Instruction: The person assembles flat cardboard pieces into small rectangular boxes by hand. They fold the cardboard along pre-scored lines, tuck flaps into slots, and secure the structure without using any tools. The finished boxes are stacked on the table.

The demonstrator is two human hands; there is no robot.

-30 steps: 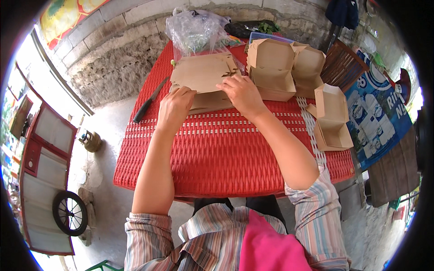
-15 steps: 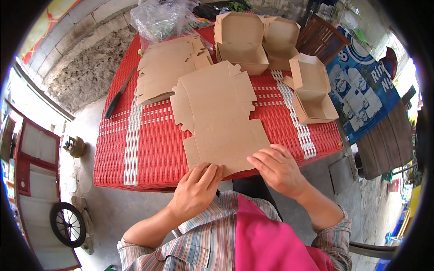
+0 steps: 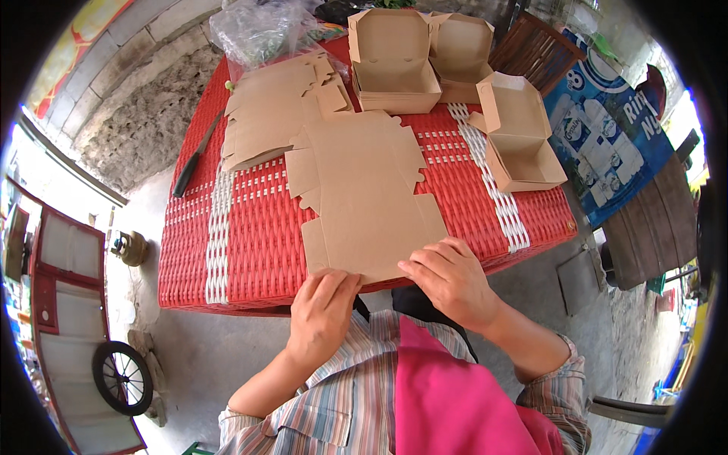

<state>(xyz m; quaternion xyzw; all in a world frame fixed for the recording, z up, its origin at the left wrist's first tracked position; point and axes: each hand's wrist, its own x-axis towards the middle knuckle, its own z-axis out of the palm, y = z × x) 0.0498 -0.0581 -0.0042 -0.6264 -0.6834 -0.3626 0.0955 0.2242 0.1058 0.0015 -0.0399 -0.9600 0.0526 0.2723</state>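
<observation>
An unfolded brown cardboard box blank (image 3: 368,189) lies on the red and white woven table (image 3: 250,258), its near edge at the table's front. My left hand (image 3: 324,307) pinches that near edge at its left corner, fingers on top. My right hand (image 3: 451,280) has its fingers closed on the same edge, farther right. Both thumbs are mostly hidden under the cardboard. Beyond the blank's upper left lies a stack of flat box blanks (image 3: 265,106), which its far corner touches or overlaps.
Folded open boxes stand at the back: a large one (image 3: 394,76), another (image 3: 459,61), and a smaller one (image 3: 523,159) at right. A knife (image 3: 193,163) with a black handle lies near the left edge. A clear plastic bag (image 3: 262,34) sits far left.
My right hand has slid left along the near edge, closer to my left hand. The blank's far end looks lower and flatter. The whole view has shifted slightly.
</observation>
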